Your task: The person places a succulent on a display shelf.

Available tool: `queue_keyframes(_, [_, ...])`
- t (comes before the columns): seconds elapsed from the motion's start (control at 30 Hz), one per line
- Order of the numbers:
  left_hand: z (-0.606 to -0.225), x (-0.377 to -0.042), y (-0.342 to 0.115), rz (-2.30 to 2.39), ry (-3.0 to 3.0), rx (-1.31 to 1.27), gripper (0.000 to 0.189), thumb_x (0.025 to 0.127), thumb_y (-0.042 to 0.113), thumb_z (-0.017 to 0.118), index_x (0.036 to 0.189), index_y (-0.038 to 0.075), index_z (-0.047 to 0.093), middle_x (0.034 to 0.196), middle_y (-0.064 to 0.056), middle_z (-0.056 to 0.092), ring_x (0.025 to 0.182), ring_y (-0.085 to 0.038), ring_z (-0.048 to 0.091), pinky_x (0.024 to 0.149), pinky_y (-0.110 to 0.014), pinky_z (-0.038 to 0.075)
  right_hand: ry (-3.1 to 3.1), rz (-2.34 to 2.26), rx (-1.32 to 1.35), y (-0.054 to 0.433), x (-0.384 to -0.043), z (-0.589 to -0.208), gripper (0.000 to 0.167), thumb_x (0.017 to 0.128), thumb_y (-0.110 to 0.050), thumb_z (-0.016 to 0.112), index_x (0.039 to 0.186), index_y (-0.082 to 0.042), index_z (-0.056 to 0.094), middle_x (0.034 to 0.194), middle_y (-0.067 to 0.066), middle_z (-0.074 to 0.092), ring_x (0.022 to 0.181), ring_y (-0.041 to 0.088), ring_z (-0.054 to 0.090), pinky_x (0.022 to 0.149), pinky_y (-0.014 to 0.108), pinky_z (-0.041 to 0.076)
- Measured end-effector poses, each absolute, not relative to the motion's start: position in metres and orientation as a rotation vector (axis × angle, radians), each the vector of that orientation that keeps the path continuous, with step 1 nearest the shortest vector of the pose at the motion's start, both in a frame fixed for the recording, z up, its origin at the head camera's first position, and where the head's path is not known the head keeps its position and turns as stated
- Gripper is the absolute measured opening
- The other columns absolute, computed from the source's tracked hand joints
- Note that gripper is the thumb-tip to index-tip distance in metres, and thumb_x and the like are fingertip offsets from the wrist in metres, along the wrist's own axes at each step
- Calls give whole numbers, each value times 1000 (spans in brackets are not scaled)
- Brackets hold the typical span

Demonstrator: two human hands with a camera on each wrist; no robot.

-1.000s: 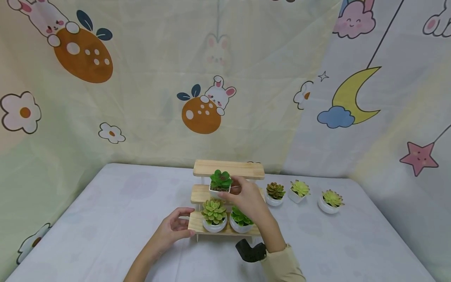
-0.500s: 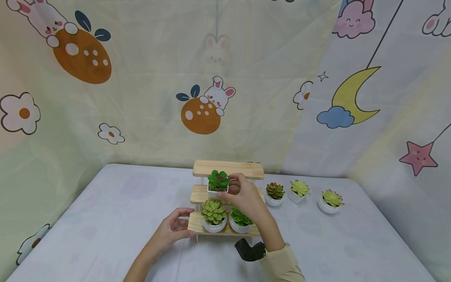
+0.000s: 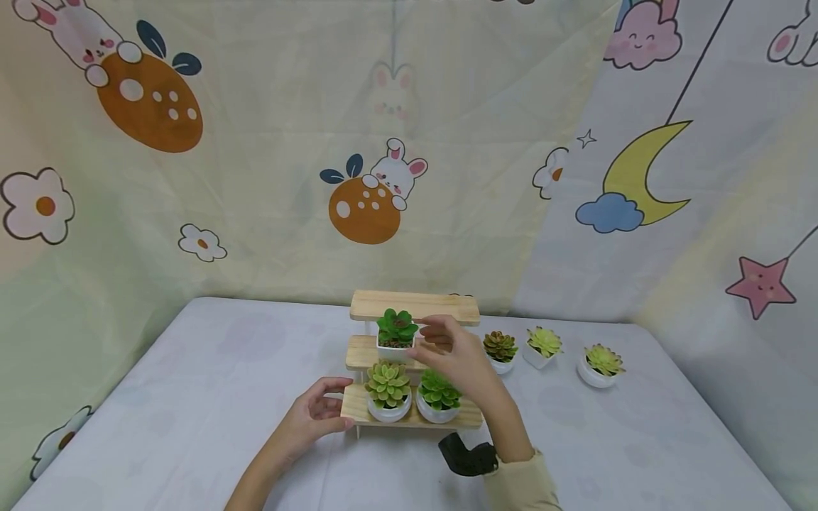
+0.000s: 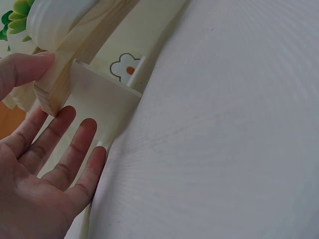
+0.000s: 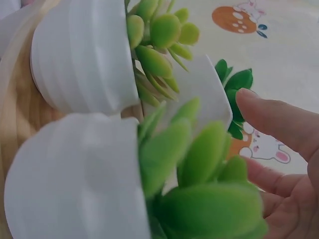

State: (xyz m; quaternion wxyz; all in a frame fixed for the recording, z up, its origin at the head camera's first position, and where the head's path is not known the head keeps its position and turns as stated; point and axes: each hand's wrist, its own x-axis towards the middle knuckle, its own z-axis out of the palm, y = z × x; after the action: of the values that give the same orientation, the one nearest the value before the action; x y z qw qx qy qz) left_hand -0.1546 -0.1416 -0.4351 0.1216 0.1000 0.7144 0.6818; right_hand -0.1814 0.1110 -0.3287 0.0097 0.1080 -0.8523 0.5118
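My left hand [image 3: 319, 411] pinches the left end of the bottom board of a three-tier wooden display shelf [image 3: 415, 306], thumb on top and fingertips at the underside. In the left wrist view that board [image 4: 89, 40] shows above a pale support. A dark green succulent in a square white pot [image 3: 396, 351] stands upright on the middle tier, towards its left. Just right of it is my right hand [image 3: 460, 358], fingers loosely bent and parted, thumb tip near the pot. On the bottom tier sit a yellow-green succulent [image 3: 388, 383] and a bright green succulent [image 3: 439, 390], both in round white pots.
Right of the shelf, a brownish succulent [image 3: 500, 346], a pale one in an angular pot [image 3: 543, 344] and another pale one in a round pot [image 3: 599, 365] stand on the white-covered table [image 3: 639, 440]. A cartoon-printed cloth [image 3: 268, 177] hangs behind.
The dark green succulent has shifted slightly left and down onto the middle tier. My right hand has let go of its pot and moved a little right. My left hand stays put.
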Motion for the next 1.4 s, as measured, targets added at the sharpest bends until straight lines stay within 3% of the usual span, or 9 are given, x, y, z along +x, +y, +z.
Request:
queue_keyframes(0.2, [-435,-154,-142,1991,2098,287,63,77,8,71,132,1,42,115,-18,58,98,-22,60,77,-26,52,-2600,1627,369,128,-178,-326,49,82,-32,70,126,-16,53,123,6,59,117,22,53,98,43,44])
queue_keyframes(0.43, [-434,-153,-141,1979,2102,291,63,77,7,71,132,0,42,115,-19,57,98,-22,60,78,-26,52,-2495,1628,320,147,-182,-334,46,84,-31,68,123,-10,56,120,6,61,114,20,55,100,40,41])
queue_keyframes(0.57, [-434,-153,-142,1986,2101,285,63,77,8,71,132,0,41,115,-18,57,98,-21,59,77,-26,52,-2435,1669,274,158,-186,-339,46,85,-33,67,122,-9,56,119,7,62,111,18,56,96,30,44])
queue_keyframes(0.73, [-434,-153,-141,1991,2093,290,63,77,8,71,132,1,41,117,-19,56,99,-22,59,78,-27,52,-2295,1749,257,177,-196,-350,43,85,-31,67,121,-10,56,116,7,63,104,12,59,82,16,48])
queue_keyframes(0.9, [-434,-153,-141,1994,2086,299,63,77,7,71,132,1,41,116,-19,56,99,-21,59,78,-27,52,-2163,1792,270,204,-214,-375,39,85,-28,68,119,-12,59,113,3,65,100,10,60,78,20,50])
queue_keyframes(1.07, [-433,-153,-141,1983,2088,301,63,77,8,71,133,1,41,114,-16,57,98,-20,60,78,-27,52,-2200,1702,116,231,-228,-396,42,85,-31,68,122,-14,58,117,3,64,104,13,58,83,27,48])
queue_keyframes(1.13, [-433,-153,-141,1977,2096,296,63,77,8,71,132,1,41,113,-15,58,98,-20,60,78,-28,52,-2288,1602,-12,238,-230,-400,48,84,-40,67,125,-18,56,121,3,61,109,16,55,86,33,48])
queue_keyframes(1.33, [-433,-153,-141,1973,2095,293,64,77,8,72,132,1,41,111,-15,60,97,-19,61,78,-28,52,-2387,1364,-186,270,-264,-455,53,78,-56,65,125,-35,52,126,-10,55,114,10,51,87,32,49])
queue_keyframes(1.4, [-433,-153,-141,1978,2089,300,64,78,8,72,133,1,41,112,-15,60,97,-19,61,78,-27,52,-2418,1379,-191,270,-262,-453,58,78,-54,66,129,-31,50,131,-6,53,117,15,48,93,37,46])
